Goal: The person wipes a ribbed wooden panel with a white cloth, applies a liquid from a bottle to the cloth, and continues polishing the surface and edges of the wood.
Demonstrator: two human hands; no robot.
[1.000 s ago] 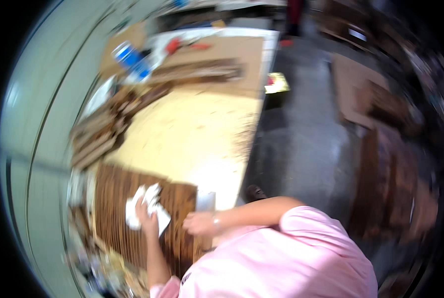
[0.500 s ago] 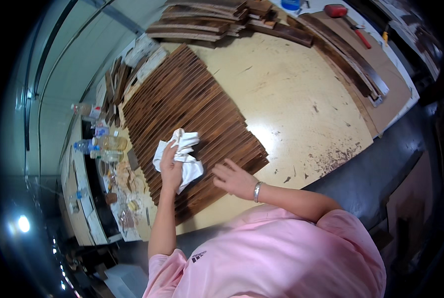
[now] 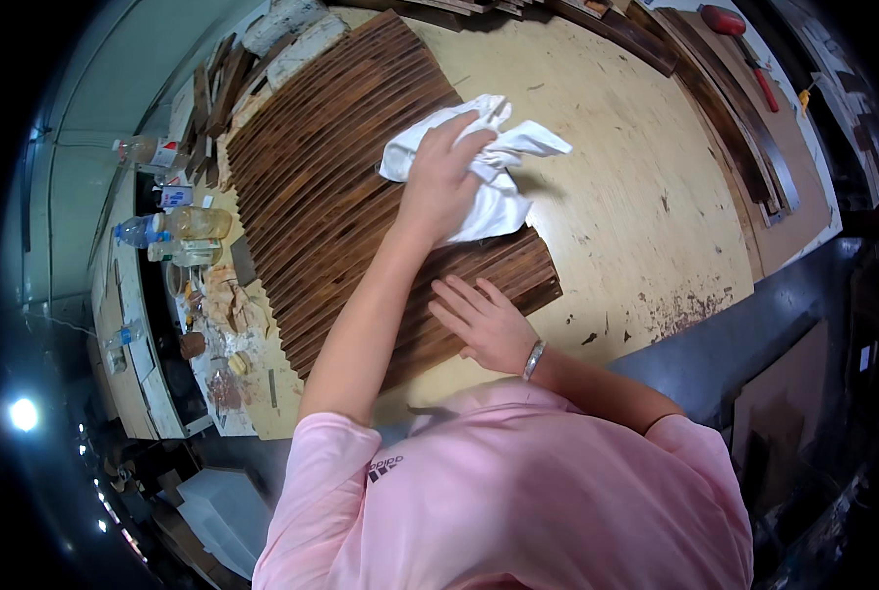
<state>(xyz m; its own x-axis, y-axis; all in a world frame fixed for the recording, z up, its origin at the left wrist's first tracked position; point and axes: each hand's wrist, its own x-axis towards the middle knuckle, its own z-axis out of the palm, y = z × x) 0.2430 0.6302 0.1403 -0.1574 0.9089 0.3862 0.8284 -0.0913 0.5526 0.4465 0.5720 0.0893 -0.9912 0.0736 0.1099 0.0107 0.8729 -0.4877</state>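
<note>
**Table (image 3: 636,197) partly covered by dark wood strips (image 3: 331,147)**

Room is left on the pale, speckled top, before the right edge and grey floor (image 3: 680,324). Each strip's long way is slanted up rightward. At their right side, a white cloth (image 3: 503,202) is bunched under the left hand (image 3: 439,182); whether it is pinched cannot be told. The right hand (image 3: 494,329) is laid on the strips, fingers spread.

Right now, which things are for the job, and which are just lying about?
Job, it seems:
white cloth, under the left hand
brown wooden slats, partly beneath cloth and right hand

Lying about:
bottle of yellowish liquid
red-handled tool
loose wood pieces
</note>
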